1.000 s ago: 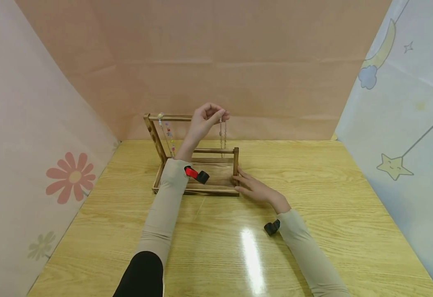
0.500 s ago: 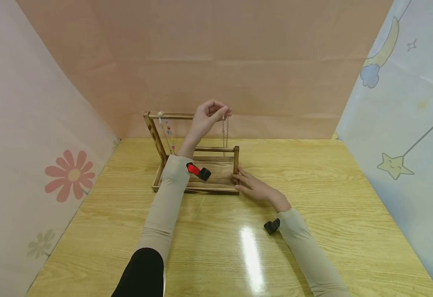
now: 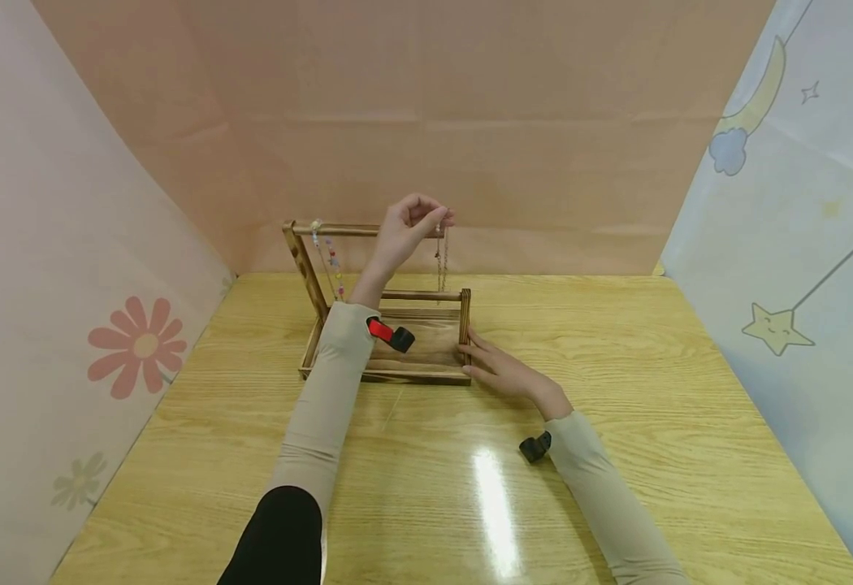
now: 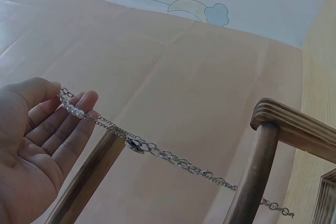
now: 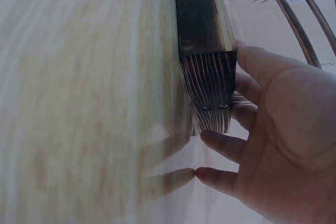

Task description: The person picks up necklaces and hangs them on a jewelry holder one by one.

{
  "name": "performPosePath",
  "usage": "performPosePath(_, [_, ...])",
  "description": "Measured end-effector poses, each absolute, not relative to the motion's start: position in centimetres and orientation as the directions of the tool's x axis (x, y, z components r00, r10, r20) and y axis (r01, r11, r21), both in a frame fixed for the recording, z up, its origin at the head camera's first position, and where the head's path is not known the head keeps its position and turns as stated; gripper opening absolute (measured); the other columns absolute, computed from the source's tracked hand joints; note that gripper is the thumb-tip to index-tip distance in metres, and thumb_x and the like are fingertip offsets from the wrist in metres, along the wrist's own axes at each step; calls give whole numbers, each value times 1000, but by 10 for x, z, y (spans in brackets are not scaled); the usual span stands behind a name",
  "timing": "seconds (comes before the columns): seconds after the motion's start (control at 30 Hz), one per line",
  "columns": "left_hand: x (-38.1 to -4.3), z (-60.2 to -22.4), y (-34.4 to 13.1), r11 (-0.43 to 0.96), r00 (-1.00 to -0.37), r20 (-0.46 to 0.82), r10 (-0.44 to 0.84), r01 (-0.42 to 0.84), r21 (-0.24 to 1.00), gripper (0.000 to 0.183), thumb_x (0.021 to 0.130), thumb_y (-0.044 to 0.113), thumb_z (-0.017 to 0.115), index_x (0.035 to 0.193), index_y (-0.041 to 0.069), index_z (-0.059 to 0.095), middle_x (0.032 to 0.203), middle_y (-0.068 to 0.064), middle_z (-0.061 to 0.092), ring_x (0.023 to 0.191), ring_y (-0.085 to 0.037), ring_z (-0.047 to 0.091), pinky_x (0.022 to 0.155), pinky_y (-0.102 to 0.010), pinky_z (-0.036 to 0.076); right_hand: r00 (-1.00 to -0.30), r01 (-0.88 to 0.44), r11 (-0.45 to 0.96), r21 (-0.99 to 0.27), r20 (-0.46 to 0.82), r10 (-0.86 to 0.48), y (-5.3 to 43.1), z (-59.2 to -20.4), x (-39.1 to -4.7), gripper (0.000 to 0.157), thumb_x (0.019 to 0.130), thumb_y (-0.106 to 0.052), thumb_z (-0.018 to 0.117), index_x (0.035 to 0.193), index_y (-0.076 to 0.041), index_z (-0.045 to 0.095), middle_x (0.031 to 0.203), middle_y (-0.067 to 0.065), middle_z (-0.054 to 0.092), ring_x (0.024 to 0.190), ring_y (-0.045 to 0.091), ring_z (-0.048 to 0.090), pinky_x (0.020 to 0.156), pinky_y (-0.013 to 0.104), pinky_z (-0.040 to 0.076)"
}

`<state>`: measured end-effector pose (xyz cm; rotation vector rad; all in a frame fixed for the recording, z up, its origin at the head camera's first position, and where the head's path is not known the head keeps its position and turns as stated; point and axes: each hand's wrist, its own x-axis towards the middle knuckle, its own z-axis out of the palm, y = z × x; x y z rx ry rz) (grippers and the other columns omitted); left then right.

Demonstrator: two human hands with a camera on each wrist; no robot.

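Note:
My left hand is raised at the free right end of the upper bar of a wooden jewelry stand. Between thumb and fingers it pinches a chain necklace by a short row of white pearls. The strands dangle past the bar's tip; whether they loop over it I cannot tell. My right hand touches the stand's right end, fingers fairly straight at the post. In the right wrist view, thumb and fingers lie against the striped wooden end face, some fingertips hidden behind it.
A colorful beaded necklace hangs near the left end of the upper bar. A lower bar crosses above the stand's tray. The wooden table meets a peach backdrop behind, with patterned sheets on both sides.
My left hand has moved slightly right and up, then a little back left, with the chain necklace. The bar's tip now shows beside the chain. The right hand stays put.

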<state>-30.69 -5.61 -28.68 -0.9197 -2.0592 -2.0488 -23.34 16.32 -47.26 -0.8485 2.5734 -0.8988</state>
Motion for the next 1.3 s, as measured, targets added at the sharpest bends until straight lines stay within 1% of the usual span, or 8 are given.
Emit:
performPosePath(0.1, [-307,-287,-57,-80,-815,474,334,476,876,18,93,5,55,102,-10,57,106,-30,61,97,-38,62,83,-40,54,-788,-437,636,-636,-72,-612,163,-473,-233,56,100,-34,41,148,-11,24,156,6,-6,141,35,6,112,56,17])
performPosePath(0.3, [-308,-286,-58,-62,-819,479,317,486,872,20,93,7,56,103,-9,58,107,-29,62,95,-35,64,80,-39,54,-789,-456,642,-616,-54,-612,163,-474,-233,56,100,-36,41,147,-12,25,156,7,-5,141,37,8,112,56,18])
performPosePath(0.5, [-307,-286,-60,-60,-816,486,312,494,867,22,93,6,55,104,-13,56,107,-27,63,97,-39,62,82,-45,52,-792,-450,643,-620,-56,-608,163,-473,-232,55,100,-35,41,147,-11,25,156,7,-6,141,37,8,112,56,19])
performPosePath(0.6, [-307,-287,-60,-57,-822,484,300,491,869,22,93,6,55,104,-13,56,108,-28,62,96,-36,64,81,-44,53,-791,-446,642,-624,-60,-608,163,-472,-232,55,100,-35,41,147,-11,25,156,7,-6,141,36,8,112,56,19])
performPosePath(0.73, [-306,-287,-61,-53,-830,477,289,484,873,21,93,6,55,104,-12,57,108,-28,62,93,-30,66,79,-40,54,-792,-440,642,-628,-64,-607,163,-471,-231,55,100,-34,41,147,-11,25,156,7,-5,141,36,8,112,56,19])
performPosePath(0.8, [-306,-287,-62,-57,-824,486,291,492,869,21,93,5,55,104,-13,56,108,-29,62,93,-30,66,79,-41,54,-794,-437,645,-627,-68,-604,163,-471,-231,55,100,-34,41,147,-11,25,156,7,-5,141,36,7,112,56,19])
performPosePath(1.07, [-318,-299,-66,-97,-827,490,275,483,870,20,92,6,57,102,-10,58,99,-13,69,94,-36,64,81,-38,54,-794,-437,642,-630,-65,-605,163,-472,-231,56,100,-35,41,147,-11,24,156,6,-5,141,36,7,112,56,19])
performPosePath(1.3, [-327,-311,-68,-131,-823,506,257,489,862,18,91,13,60,99,-4,61,97,-8,70,89,-26,67,83,-35,55,-789,-445,636,-630,-60,-611,164,-474,-233,56,100,-35,40,147,-11,24,156,6,-6,142,34,6,112,55,18])
